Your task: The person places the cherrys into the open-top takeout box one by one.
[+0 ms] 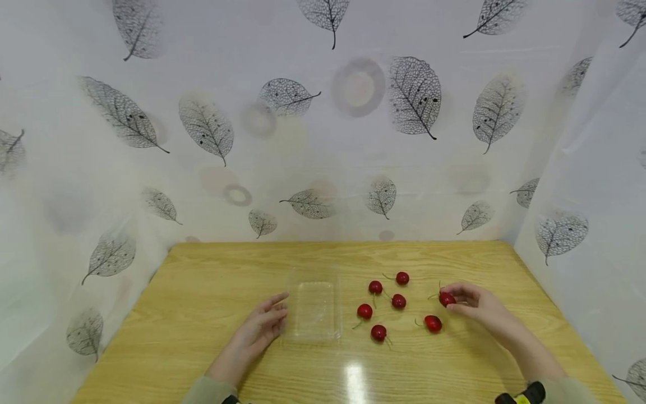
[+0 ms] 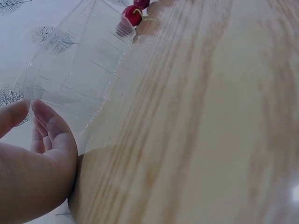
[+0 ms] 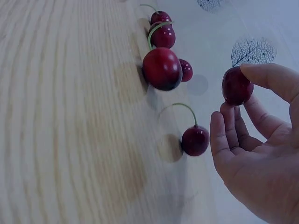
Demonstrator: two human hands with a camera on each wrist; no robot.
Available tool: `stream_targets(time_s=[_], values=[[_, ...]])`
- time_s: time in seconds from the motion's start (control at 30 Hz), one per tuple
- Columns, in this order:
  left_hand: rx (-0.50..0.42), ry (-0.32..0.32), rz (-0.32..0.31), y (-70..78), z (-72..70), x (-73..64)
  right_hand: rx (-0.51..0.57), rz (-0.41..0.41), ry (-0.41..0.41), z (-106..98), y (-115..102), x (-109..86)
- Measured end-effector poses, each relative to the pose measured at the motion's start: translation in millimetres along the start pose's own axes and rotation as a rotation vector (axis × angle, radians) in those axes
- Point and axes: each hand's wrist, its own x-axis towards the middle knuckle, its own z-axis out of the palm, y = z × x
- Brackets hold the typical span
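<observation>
Red cherry (image 3: 237, 86), in right grip (image 1: 481, 306), fingertip-pinched

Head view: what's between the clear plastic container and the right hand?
Six loose cherries on the table: five nearer the container, one close to the right hand, which pinches a seventh. Head view shows it.

Head cam bright, glare (image 1: 355, 383) on table (image 1: 166, 320) nr btm; wrist cams dimmer, bluish, bit soft.
</observation>
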Motion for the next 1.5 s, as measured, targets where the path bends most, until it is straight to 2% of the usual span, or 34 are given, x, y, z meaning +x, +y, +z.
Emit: stream_targets(time_s=[0.23,0.47,0.7,1.07,1.5], values=[[0.012,-0.002,-0.007,-0.3,-1.4,-0.7,0.061,-0.076,-0.028,12,-15,10.9],[0.02,-0.007,0.003,-2.9,-3.6,-0.6,0.077,-0.073,-0.061,24,-31,22.4],[0.008,-0.018,-0.007,-2.6,-4.2,-1.6,0.097,-0.116,-0.102,39,-47,32.2],[-0.018,-0.034,-0.015,-2.8,-4.3,-1.1,0.161,-0.152,-0.151,65,-73,48.8],[0.0,-0.038,-0.01,-1.2,-3.9,-1.0,0.174,-0.18,-0.192,99,-97,66.1]])
